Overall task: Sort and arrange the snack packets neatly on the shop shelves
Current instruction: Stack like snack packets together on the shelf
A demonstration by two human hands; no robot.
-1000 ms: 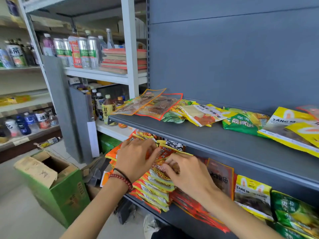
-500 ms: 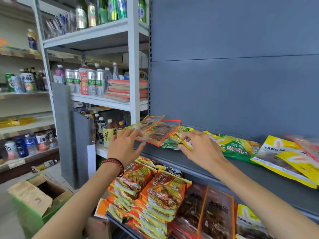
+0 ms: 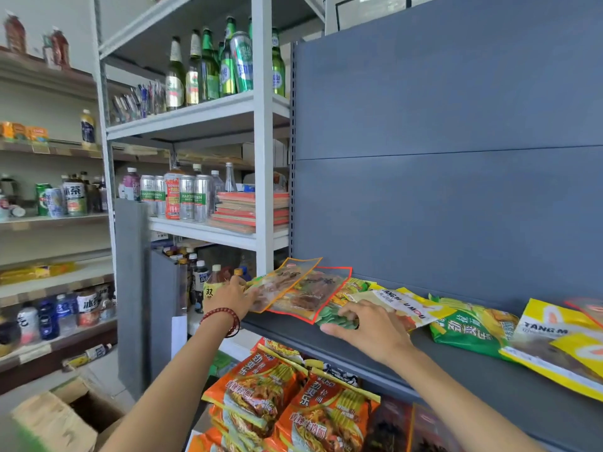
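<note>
The left hand (image 3: pixel 230 296) grasps the left end of the orange-edged packet (image 3: pixel 287 282) on the grey shelf (image 3: pixel 456 370). The right hand (image 3: pixel 367 329) lies with fingers released and spread on the green packet (image 3: pixel 332 316) just beside it.

From where I stand, the white-and-yellow packet (image 3: pixel 403 306) on the grey shelf (image 3: pixel 489 376) reads "TANG MOU MOU", and the yellow packet (image 3: pixel 543 329) further right shows "TANG M" before another packet covers the rest. The orange packets (image 3: pixel 313 406) on the shelf below carry the big characters "劲爽乐", as does the green packet (image 3: pixel 470 331) above. The clear orange-edged packet (image 3: pixel 280 285) has only a red logo too small to read. On the white rack the silver cans (image 3: pixel 187 199) say "HARBIN", the yellow-labelled bottle (image 3: pixel 211 288) shows "双", and the far-left bottle (image 3: pixel 74 197) says "冰茶".
</note>
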